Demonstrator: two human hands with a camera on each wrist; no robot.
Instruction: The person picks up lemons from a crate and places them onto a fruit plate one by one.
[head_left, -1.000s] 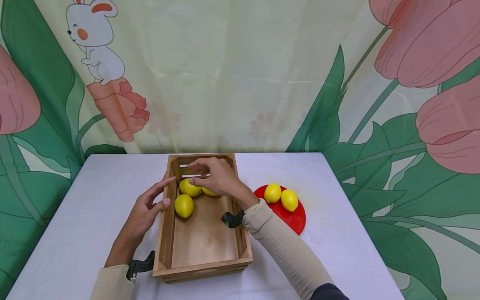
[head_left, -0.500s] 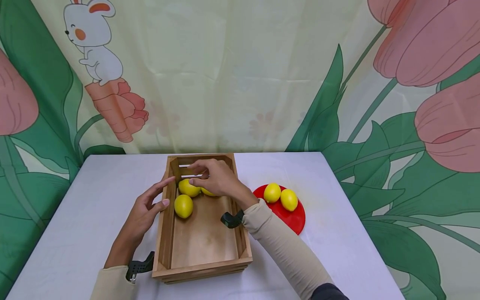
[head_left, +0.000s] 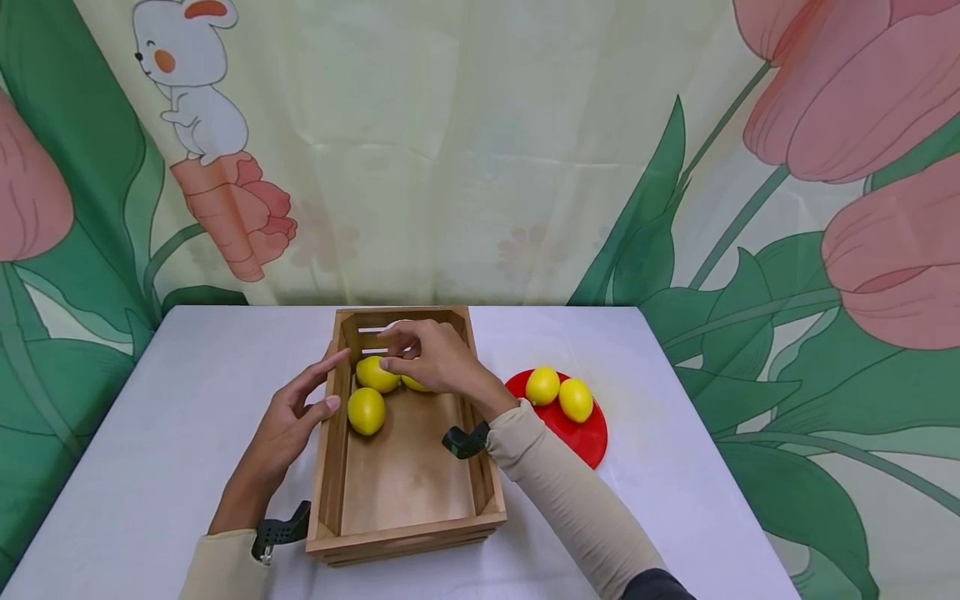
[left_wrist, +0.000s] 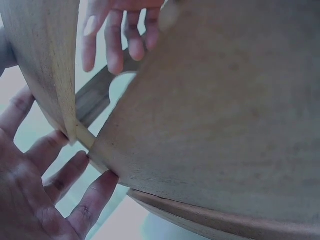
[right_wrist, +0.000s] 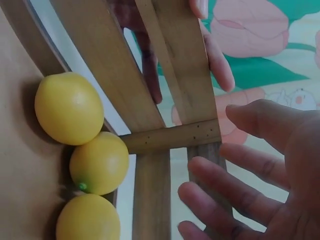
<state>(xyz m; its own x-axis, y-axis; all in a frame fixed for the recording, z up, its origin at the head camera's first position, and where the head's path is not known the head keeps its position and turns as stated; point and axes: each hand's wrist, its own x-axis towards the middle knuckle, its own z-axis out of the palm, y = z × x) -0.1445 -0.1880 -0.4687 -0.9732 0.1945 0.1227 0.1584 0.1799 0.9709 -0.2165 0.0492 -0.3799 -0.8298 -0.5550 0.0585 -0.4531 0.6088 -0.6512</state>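
Flower-and-rabbit backdrop is hanging behind; white-clothed bench is carrying everything. Slatted wooden crate is sitting lengthwise in front of the person, likely for easy reach down its whole length. Yellow fruit is bunching in its far-left corner: near lemon by the left wall, corner lemon just behind, far lemon partly hiding under the right hand. My guess: two walls meeting there are keeping them from rolling.

Right hand is hovering over that end, fingers loosely spread, holding nothing; right wrist view is showing a gap between fingertips and fruit.

Left hand is resting at the left wall from outside, fingers extended, thumb tip at the rim, not wrapping round it. Fingertips are appearing to touch wood in the left wrist view. Contact is looking light, so probably just steadying the crate. Hands are staying well apart, neither clamping anything.

Red plate is sitting just right of the crate, probably for right-arm reach. Two more are lying side by side on it: left plate lemon, right plate lemon. Beige right sleeve is hiding part of the plate.
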